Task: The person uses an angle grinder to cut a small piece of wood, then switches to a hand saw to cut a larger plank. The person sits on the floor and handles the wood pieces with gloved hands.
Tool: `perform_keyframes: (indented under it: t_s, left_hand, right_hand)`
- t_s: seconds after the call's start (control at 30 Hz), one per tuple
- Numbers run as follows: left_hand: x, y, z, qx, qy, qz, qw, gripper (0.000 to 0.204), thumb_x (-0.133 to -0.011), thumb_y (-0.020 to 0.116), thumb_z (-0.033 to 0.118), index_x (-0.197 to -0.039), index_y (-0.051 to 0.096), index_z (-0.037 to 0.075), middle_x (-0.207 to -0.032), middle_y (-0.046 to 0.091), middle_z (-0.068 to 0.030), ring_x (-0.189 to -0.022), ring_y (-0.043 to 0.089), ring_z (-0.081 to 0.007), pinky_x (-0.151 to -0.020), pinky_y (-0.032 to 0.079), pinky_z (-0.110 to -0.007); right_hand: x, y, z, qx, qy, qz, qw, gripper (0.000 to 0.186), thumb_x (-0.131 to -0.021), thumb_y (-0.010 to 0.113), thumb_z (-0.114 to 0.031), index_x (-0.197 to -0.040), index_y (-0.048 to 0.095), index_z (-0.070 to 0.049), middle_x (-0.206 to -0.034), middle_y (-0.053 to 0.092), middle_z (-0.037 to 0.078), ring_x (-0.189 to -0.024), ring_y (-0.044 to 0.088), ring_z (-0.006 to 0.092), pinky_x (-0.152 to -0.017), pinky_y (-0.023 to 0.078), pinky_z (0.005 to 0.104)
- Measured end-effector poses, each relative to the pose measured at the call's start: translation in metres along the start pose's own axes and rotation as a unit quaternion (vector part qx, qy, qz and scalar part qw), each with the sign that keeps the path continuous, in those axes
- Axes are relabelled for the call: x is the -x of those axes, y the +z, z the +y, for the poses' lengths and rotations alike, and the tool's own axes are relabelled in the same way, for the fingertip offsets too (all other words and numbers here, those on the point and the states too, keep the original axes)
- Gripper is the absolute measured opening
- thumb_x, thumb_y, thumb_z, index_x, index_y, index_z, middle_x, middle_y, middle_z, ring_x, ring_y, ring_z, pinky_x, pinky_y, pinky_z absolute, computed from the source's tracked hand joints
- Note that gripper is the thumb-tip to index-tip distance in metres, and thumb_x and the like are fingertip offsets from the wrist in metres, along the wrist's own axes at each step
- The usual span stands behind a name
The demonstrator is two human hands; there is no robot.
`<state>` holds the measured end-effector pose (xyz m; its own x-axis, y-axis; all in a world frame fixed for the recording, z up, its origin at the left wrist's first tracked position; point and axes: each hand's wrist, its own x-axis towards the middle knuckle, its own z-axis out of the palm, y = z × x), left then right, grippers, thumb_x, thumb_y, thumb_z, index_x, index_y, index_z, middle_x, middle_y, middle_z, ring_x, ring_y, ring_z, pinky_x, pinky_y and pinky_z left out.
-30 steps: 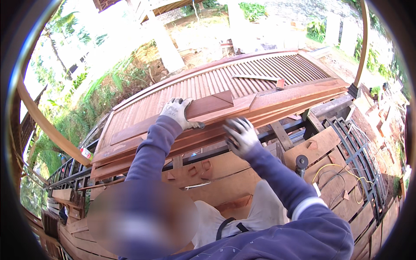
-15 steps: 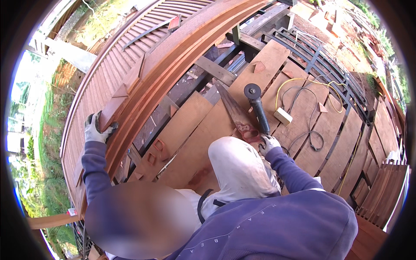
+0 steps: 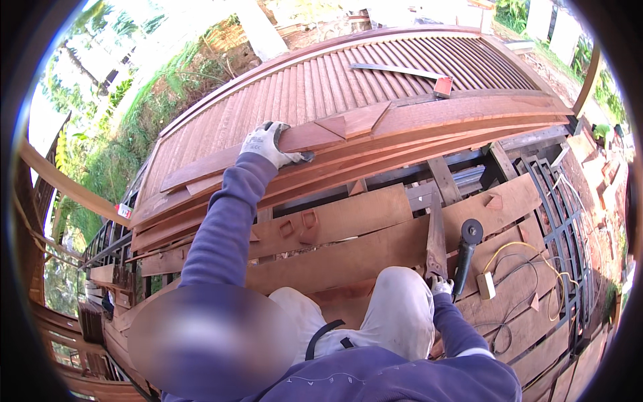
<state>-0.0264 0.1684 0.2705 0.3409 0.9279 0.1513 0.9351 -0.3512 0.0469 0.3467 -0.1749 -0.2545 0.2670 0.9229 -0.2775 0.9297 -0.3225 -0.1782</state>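
Observation:
My gloved left hand (image 3: 268,144) grips the edge of a reddish wooden board (image 3: 311,137) on top of a stack of long planks (image 3: 402,139). The fingers lie over the top and the thumb presses at the front edge. Low at the right, my gloved right hand (image 3: 441,286) is closed round the handle of a handsaw (image 3: 437,231), whose blade points away from me over the boards. Just right of that hand lies an angle grinder (image 3: 464,258) with a dark disc. Two angled offcuts (image 3: 365,119) continue the line of the board beside my left hand.
Beyond the stack is a slatted wooden panel (image 3: 321,87) with a metal square (image 3: 402,71) on it. A yellow cord with a pale socket block (image 3: 485,285) lies right of the grinder. Gaps run between the floor boards (image 3: 341,248); a dark metal grille (image 3: 552,214) stands right.
The view has swung left, so the stack lies more across the picture. My left arm reaches further forward, its hand still on the board. My right hand stays at the saw handle.

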Motion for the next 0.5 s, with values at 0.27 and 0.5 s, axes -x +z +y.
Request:
perform_keyframes:
  t_s: [0.27, 0.5]
  left_hand:
    - [0.001, 0.001, 0.01, -0.016, 0.052, 0.036, 0.998, 0.092, -0.069, 0.081, 0.069, -0.133, 0.063, 0.006, -0.134, 0.064, -0.0185, -0.128, 0.059, -0.0348, -0.111, 0.045, -0.043]
    - [0.009, -0.011, 0.003, -0.008, 0.047, -0.005, 0.999, 0.095, -0.071, 0.075, 0.076, -0.132, 0.064, 0.004, -0.134, 0.064, -0.0186, -0.128, 0.058, -0.0354, -0.112, 0.044, -0.043]
  right_hand:
    - [0.038, -0.122, 0.003, -0.49, 0.114, 0.285, 0.816, 0.02, -0.093, 0.07, -0.015, -0.107, 0.07, 0.0, -0.092, 0.073, 0.011, -0.081, 0.066, 0.0225, -0.076, 0.054, 0.038]
    - [0.099, -0.105, 0.034, -0.431, 0.168, 0.295, 0.836, 0.031, -0.09, 0.073, -0.014, -0.113, 0.068, 0.008, -0.092, 0.073, 0.018, -0.084, 0.071, 0.0262, -0.079, 0.056, 0.0405]
